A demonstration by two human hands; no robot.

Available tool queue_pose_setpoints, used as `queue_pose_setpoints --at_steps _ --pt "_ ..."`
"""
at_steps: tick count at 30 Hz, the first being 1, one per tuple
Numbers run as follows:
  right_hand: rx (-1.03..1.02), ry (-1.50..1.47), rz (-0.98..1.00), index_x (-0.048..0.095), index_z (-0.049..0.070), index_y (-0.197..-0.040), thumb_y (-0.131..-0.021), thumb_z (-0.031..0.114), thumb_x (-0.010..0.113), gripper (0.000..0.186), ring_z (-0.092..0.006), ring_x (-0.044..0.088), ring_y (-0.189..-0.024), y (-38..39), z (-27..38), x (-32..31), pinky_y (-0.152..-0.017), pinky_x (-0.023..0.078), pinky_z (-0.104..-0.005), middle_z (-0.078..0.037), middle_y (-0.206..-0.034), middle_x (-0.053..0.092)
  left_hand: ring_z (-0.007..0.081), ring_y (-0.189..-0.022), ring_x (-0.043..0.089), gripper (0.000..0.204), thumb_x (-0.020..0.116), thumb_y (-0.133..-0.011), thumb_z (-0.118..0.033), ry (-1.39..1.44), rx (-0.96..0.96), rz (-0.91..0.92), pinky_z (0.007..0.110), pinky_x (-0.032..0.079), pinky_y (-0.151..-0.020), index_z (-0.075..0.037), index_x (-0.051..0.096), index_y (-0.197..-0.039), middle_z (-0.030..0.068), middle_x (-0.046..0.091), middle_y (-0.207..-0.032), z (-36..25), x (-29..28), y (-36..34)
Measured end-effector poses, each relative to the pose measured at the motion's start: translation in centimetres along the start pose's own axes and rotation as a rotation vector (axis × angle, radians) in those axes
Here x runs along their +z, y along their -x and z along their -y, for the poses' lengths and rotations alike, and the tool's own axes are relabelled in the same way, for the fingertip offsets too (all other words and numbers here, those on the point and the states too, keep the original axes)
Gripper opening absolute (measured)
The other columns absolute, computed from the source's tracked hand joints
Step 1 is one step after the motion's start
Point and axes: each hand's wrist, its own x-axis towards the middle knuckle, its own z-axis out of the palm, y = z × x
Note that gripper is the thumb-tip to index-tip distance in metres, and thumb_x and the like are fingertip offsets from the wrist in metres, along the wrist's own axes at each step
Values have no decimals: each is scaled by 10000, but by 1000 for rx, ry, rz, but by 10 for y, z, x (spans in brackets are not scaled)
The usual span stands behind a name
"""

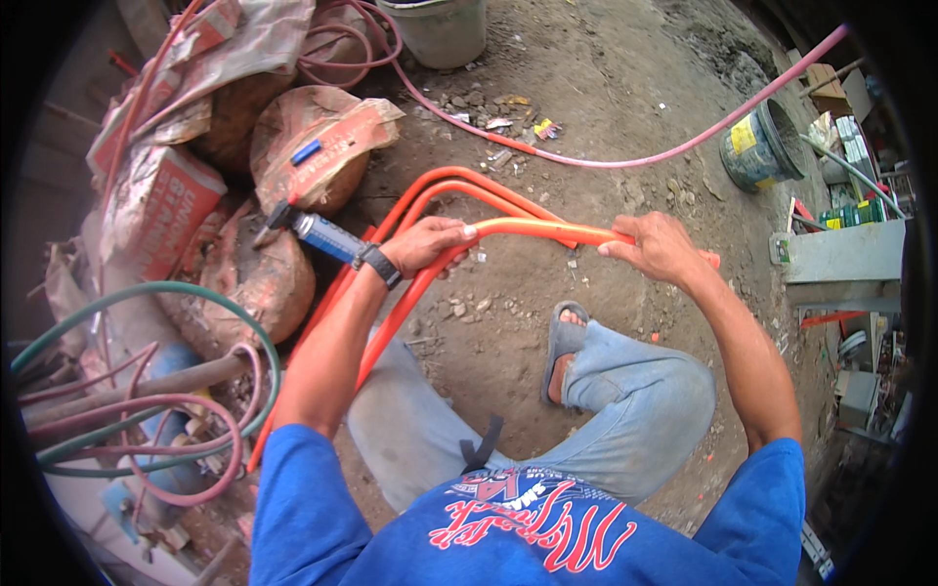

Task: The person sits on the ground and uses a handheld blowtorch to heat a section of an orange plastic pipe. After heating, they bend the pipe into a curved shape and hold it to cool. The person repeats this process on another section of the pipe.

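Observation:
My left hand is closed on a bent orange pipe at its curve, with a dark strap on the wrist. My right hand grips the same pipe close to its right end. Other bent orange pipes lie on the ground just beyond and left of it. A blue gas canister with a torch head lies just left of my left hand, partly hidden by it. A small blue cylinder rests on a dirty sack above the canister.
Crumpled sacks are piled at the left, with coiled green and red hoses below. A pink hose crosses the dirt floor. A grey bucket stands ahead, a dark bucket at right, beside a grey ledge and clutter.

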Motion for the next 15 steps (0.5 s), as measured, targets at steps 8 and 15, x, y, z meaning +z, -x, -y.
queue_pose_setpoints --at_steps 8,15 --pt "16 -14 -39 724 85 -943 -910 588 708 505 -425 692 -781 9 5 8 -723 520 -552 -197 -722 679 69 -648 532 379 618 -1055 -476 17 -13 2 259 461 -560 -100 660 -1068 -46 554 -780 3 -2 -3" --pt "26 -23 -32 729 82 -942 -902 599 712 519 -420 696 -781 2 4 6 -728 524 -550 -195 -728 687 102 -760 605 552 813 -916 -417 -269 142 -77 291 509 -638 -70 623 -1301 6 645 -921 6 -4 -7"
